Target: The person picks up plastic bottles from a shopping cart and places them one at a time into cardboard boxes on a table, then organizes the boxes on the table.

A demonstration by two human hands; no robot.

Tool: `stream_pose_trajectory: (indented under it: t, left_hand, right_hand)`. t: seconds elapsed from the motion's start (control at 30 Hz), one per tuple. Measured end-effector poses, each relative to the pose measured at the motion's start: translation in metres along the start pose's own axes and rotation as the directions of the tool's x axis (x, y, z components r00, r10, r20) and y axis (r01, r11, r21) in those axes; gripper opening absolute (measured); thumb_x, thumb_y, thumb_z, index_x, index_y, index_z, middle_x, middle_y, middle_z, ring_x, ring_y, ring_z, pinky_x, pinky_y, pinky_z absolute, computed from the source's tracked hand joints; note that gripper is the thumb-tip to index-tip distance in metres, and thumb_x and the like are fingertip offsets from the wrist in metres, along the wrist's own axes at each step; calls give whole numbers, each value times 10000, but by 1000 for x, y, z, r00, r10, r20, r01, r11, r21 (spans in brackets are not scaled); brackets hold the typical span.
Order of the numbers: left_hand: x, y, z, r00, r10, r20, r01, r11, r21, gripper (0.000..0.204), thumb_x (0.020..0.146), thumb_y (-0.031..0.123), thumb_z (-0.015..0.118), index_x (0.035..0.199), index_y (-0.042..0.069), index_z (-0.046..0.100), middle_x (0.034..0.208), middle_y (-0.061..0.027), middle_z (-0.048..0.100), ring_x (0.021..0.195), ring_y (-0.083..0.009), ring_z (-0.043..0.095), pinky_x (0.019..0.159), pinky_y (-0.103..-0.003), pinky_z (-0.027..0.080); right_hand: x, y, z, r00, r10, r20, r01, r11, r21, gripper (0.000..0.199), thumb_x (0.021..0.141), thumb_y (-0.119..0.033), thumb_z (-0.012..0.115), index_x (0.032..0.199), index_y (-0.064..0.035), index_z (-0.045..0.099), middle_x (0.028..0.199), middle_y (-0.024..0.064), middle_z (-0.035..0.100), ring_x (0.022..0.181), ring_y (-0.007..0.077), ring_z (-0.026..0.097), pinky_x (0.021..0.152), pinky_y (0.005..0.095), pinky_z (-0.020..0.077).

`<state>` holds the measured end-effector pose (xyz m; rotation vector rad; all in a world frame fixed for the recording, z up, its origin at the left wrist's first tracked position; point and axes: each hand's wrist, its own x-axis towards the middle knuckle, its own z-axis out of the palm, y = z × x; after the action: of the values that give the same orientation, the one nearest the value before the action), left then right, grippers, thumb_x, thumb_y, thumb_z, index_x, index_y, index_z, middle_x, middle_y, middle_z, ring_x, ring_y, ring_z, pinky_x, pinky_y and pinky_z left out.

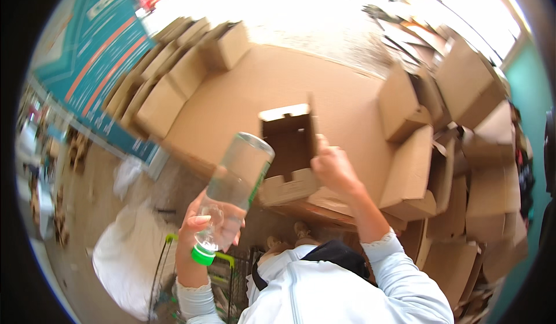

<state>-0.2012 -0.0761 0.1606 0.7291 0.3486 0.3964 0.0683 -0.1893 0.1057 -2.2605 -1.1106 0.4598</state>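
A clear plastic bottle (234, 176) with a green cap and a green strip on its side is in my left hand (197, 222). My fingers wrap round its neck end, so the cap points down toward me and the base tilts up and away. Just right of it stands a small open cardboard box (288, 186), its dark inside facing up. My right hand (335, 164) is at the box's right side, fingers closed on its edge. The fingertips are slightly blurred.
Both rest over a large cardboard-topped surface (341, 104). Rows of open boxes (165, 101) line its left side; more boxes (408, 176) pile up on the right. A white sack (124, 260) and a wire cart (223, 277) with a green rim stand near my left. A teal banner (95, 63) rises at the far left.
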Motion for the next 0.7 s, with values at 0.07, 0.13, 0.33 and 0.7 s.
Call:
stream_pose_trajectory:
  t: [0.07, 0.13, 0.33, 0.7]
  left_hand:
    - [23, 7, 22, 956, -269, 116, 245, 951, 189, 809, 689, 310, 603, 1343, -21, 262, 875, -308, 596, 585, -334, 626, 435, -374, 532]
    - [49, 2, 38, 899, -422, 113, 394, 895, 208, 741, 743, 326, 562, 1324, -32, 274, 852, -325, 585, 558, -339, 622, 413, -368, 525]
    - [117, 18, 50, 801, -559, -215, 595, 705, 384, 528, 812, 414, 504, 1093, -33, 507, 704, -198, 617, 518, -254, 620, 373, -277, 498]
    - [202, -55, -1, 826, -178, -535, 564, 221, 796, 476, 844, 273, 585, 1225, 32, 430, 1077, -131, 556, 902, -166, 575, 637, -327, 514]
  right_hand:
    - [2, -8, 7, 997, 41, 62, -38, 998, -56, 570, 769, -76, 500, 1286, 101, 337, 712, 248, 603, 652, 357, 616, 581, 438, 491]
    - [-5, 6, 16, 988, -141, -57, 138, 989, -53, 672, 735, -78, 535, 1319, 132, 278, 762, 263, 612, 728, 373, 631, 625, 421, 511]
    - [2, 15, -8, 998, -8, 66, 1, 994, 107, 597, 752, -24, 474, 1264, 216, 284, 794, 283, 609, 769, 382, 627, 685, 415, 517]
    - [-14, -21, 6, 972, -198, 123, 178, 971, 160, 541, 765, 24, 427, 1236, 242, 275, 732, 284, 604, 703, 417, 616, 621, 451, 504]
